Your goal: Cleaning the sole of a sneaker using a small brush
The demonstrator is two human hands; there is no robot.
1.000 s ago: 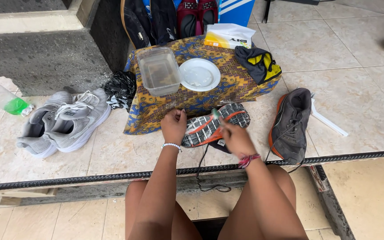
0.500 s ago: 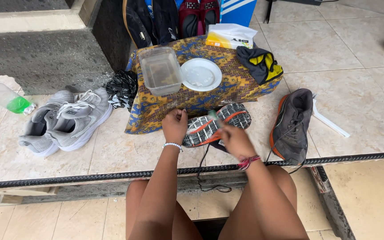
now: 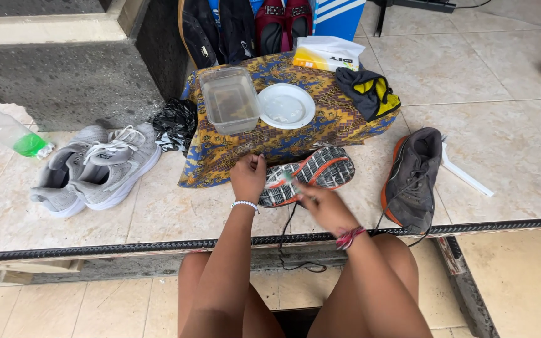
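While the left hand point(image 3: 248, 177) curls its fingers around the heel end of an overturned running shoe point(image 3: 308, 176), the right hand point(image 3: 324, 206) pinches something small against the sole; what it is cannot be told, since it is blurred. Both hands are therefore closed, the left on the shoe itself, the right on the small thing pressed to the orange-and-grey tread. That shoe lies sole up on the tiled ledge, just in front of a patterned cloth point(image 3: 339, 119) which carries a clear plastic container point(image 3: 229, 100) and a white lid point(image 3: 285, 106). Its mate, a dark grey shoe point(image 3: 413, 178), lies well apart to the right, beside a white plastic strip point(image 3: 466, 175). A pair of light grey sneakers point(image 3: 98, 168) sits to the left, near a bottle with a green base point(image 3: 7, 130).

A black lace point(image 3: 288, 238) hangs over the ledge edge, so a hard tug could, I judge, drag the shoe off towards the knees. A slip of the right hand could also scrape the knuckles across the tread.

Compared with half a second ago, the right hand has moved a little leftward along the sole; everything else stays put.
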